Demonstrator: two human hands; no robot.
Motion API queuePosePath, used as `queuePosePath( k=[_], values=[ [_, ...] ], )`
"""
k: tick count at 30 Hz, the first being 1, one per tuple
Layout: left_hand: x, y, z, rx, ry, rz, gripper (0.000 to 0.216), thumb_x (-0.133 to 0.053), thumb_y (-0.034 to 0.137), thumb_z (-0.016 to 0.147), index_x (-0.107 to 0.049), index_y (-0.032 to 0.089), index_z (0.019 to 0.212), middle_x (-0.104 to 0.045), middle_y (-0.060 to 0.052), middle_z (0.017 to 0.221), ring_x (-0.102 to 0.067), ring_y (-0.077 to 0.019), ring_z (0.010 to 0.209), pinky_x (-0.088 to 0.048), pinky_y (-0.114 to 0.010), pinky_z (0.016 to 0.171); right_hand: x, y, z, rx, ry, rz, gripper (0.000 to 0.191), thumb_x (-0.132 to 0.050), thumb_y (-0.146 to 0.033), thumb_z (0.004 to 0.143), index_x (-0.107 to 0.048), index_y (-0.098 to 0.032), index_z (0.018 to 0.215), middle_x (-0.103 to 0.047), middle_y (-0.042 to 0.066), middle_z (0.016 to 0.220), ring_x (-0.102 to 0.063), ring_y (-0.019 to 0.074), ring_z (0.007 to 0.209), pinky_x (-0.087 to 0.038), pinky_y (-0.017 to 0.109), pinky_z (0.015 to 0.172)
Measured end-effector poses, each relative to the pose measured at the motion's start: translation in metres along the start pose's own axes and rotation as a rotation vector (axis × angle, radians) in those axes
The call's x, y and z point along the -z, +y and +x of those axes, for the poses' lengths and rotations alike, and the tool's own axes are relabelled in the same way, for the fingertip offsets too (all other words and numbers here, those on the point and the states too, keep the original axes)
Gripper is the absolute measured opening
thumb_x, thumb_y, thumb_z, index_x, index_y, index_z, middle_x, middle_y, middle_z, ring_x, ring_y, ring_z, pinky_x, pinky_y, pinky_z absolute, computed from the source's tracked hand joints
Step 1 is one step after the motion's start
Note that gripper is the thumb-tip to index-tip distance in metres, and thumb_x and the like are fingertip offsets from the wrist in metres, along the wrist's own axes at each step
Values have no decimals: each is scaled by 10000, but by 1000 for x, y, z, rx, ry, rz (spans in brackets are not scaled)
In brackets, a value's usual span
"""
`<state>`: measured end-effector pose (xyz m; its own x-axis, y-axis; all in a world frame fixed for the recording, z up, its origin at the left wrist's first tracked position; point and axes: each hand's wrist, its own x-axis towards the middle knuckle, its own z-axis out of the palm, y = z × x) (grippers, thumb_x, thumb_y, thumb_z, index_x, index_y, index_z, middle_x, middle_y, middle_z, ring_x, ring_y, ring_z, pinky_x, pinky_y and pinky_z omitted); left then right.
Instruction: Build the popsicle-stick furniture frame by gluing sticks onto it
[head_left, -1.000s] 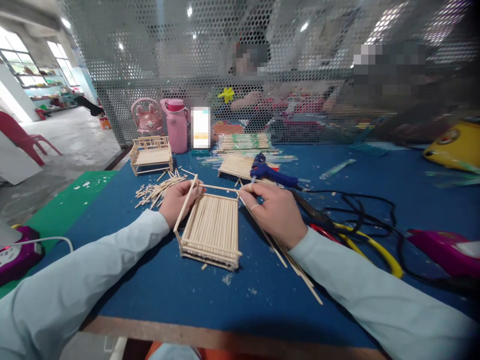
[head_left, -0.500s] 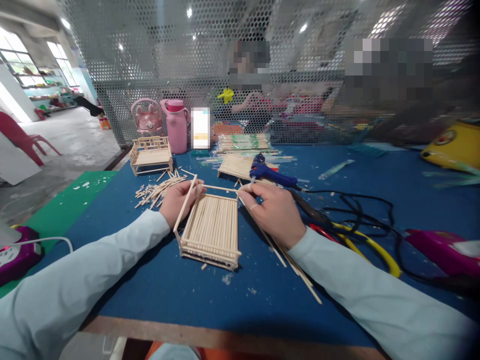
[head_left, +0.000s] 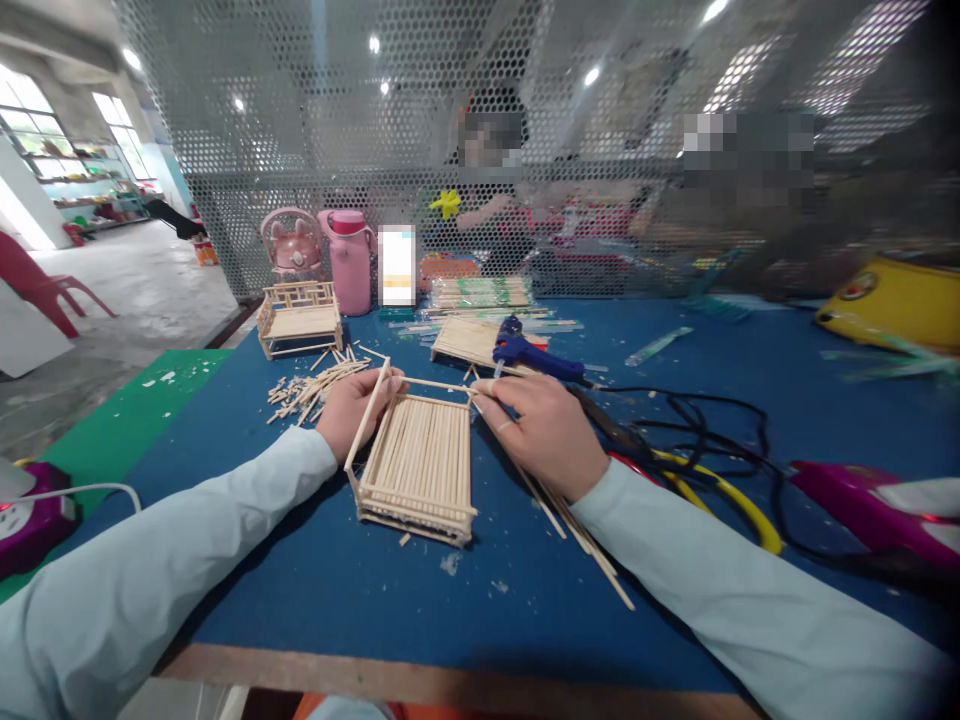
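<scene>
A small frame of pale wooden sticks [head_left: 424, 455], with a slatted bed and raised rails, rests on the blue tabletop between my hands. My left hand [head_left: 354, 408] is closed on its far left corner, fingertips partly hidden behind an upright rail. Thumb and fingers of my right hand [head_left: 544, 425] pinch the right end of a thin wooden stick [head_left: 435, 384], which spans the frame's far side to my left fingers. Loose long sticks [head_left: 592, 550] lie under my right wrist. Short stick pieces [head_left: 311, 390] are heaped beyond my left hand.
Behind stand a finished-looking miniature stick bench [head_left: 301, 320], a slatted stick panel [head_left: 465, 342] and a blue glue gun [head_left: 540, 355]. Black cable [head_left: 697, 420] and yellow-handled pliers [head_left: 750, 510] lie right. A pink bottle [head_left: 351, 265] and lit phone [head_left: 397, 265] stand near the mesh partition.
The view has shifted slightly. Both hands keep nearly the same place at the frame, and the right fingers have curled a little more over the stick's end.
</scene>
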<state>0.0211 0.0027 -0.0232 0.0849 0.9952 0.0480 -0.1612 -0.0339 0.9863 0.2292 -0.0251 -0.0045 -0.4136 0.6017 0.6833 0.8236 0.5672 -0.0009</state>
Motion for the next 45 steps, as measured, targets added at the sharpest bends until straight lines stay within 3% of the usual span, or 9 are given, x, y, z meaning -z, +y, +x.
queuePosePath(
  k=[13, 19, 24, 28, 32, 39, 45],
  values=[
    [-1, 3, -1, 18, 5, -18, 317, -728, 368, 589, -633, 134, 781, -643, 0, 671, -520, -94, 558, -410, -223, 538, 1, 0, 1, 6, -3, -7, 233, -460, -236, 874, -673, -172, 804, -731, 52, 850, -661, 189, 773, -443, 312, 703],
    [0, 3, -1, 8, 3, 18, 319, -725, 377, 598, -645, 134, 788, -656, -9, 683, -541, -106, 600, -440, -245, 607, -1, 0, 1, -8, 10, -6, 235, -467, -242, 872, -670, -175, 775, -731, 51, 834, -657, 185, 749, -436, 308, 702],
    [2, 2, 0, -42, -14, 75, 300, -730, 357, 584, -686, 126, 771, -685, -47, 793, -570, -135, 709, -456, -276, 705, -2, 1, 0, -15, 20, 2, 227, -478, -242, 869, -675, -172, 780, -730, 45, 822, -655, 182, 742, -440, 310, 712],
    [4, -3, 1, -51, -16, 73, 291, -699, 385, 620, -700, 121, 742, -681, -75, 918, -571, -134, 701, -454, -269, 661, -2, 0, 1, -32, -1, 9, 228, -475, -252, 871, -678, -181, 793, -729, 43, 823, -653, 181, 747, -445, 310, 709],
    [4, -7, 3, -63, -7, 71, 337, -668, 412, 657, -699, 123, 827, -684, -61, 825, -575, -140, 682, -451, -260, 641, -1, 0, 1, -28, 3, 11, 228, -473, -249, 870, -676, -179, 794, -729, 49, 835, -652, 181, 755, -443, 310, 713],
    [6, -8, 3, -200, 10, 337, 333, -546, 417, 761, -702, 130, 824, -688, -56, 819, -583, -178, 775, -446, -269, 703, 0, -1, 1, -16, 29, 7, 212, -474, -228, 867, -670, -178, 799, -728, 41, 824, -653, 173, 756, -432, 302, 707],
    [9, -10, 3, -303, 14, 428, 344, -510, 405, 790, -701, 141, 898, -692, -45, 813, -595, -193, 817, -449, -274, 743, 0, -1, 2, -16, 30, 1, 203, -476, -219, 865, -665, -180, 803, -729, 31, 826, -652, 170, 752, -423, 307, 717]
  ],
)
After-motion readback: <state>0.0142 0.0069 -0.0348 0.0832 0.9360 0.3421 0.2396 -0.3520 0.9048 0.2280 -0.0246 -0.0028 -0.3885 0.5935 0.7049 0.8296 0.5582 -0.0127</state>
